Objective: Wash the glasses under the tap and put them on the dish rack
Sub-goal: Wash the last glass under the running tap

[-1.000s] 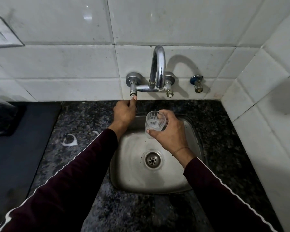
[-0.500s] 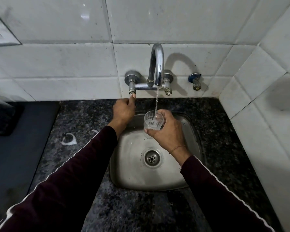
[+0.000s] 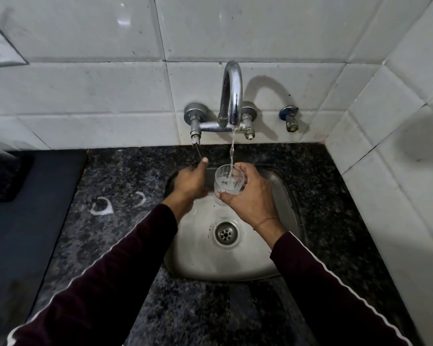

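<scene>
A clear ribbed glass (image 3: 227,186) is held upright over the steel sink (image 3: 238,267) by my right hand (image 3: 251,199), whose fingers wrap its right side. A thin stream of water falls from the chrome tap (image 3: 232,96) into the glass. My left hand (image 3: 191,181) is just left of the glass, fingers curled, with the thumb and fingertips on the lower end of the thin lever (image 3: 198,150) that hangs from the tap's left valve. No dish rack is in view.
The sink has a round drain (image 3: 226,234) and sits in a dark speckled granite counter (image 3: 115,196). A dark mat (image 3: 23,221) covers the left side, with a black object (image 3: 0,176) on it. White tiled walls close the back and right; a small wall valve (image 3: 291,119) is right of the tap.
Water started to run from the spout and now falls into the glass. My left hand has dropped lower along the left valve's lever. The glass stays under the spout.
</scene>
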